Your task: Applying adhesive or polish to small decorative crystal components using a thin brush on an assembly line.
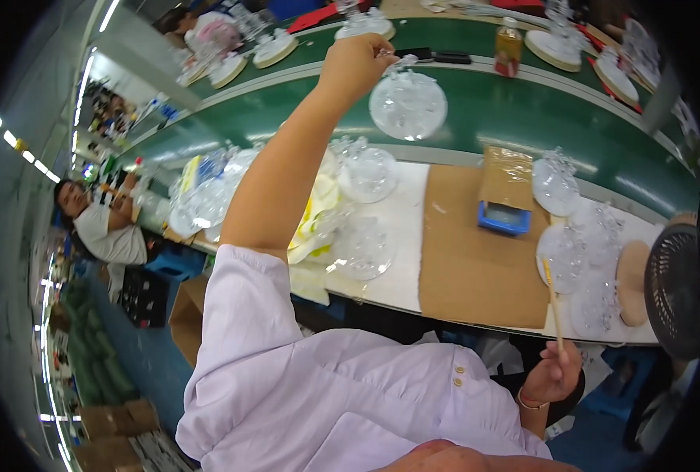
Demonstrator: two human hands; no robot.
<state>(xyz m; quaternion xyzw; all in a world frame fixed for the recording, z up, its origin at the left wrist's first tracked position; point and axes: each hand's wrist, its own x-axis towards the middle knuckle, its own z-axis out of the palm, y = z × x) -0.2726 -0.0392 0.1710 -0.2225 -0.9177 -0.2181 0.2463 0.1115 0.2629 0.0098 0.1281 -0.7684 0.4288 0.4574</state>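
From the head view, my left hand (355,64) is stretched far out over the green belt (515,110), its grip pinched narrow on the top stub of a clear glass ornament (407,105). The ornament hangs just below and to the right of my fingers, a round flat disc above the belt, touching nothing else that I can see.

My right hand (553,371) is low and near my body, below the table (401,236) edge. Its grip is closed on a thin stick (552,303), which rises from my fingers and tilts a little left, its tip crossing in front of the clear pieces at the table's right end.

More clear ornaments (363,248) lie on the white table under my left arm, well short of the one I hold. A brown cardboard sheet (476,267) covers the middle of the table, with a blue box (504,218) on its far part. A dark fan (675,289) stands at the right. Another person (106,228) sits far left.
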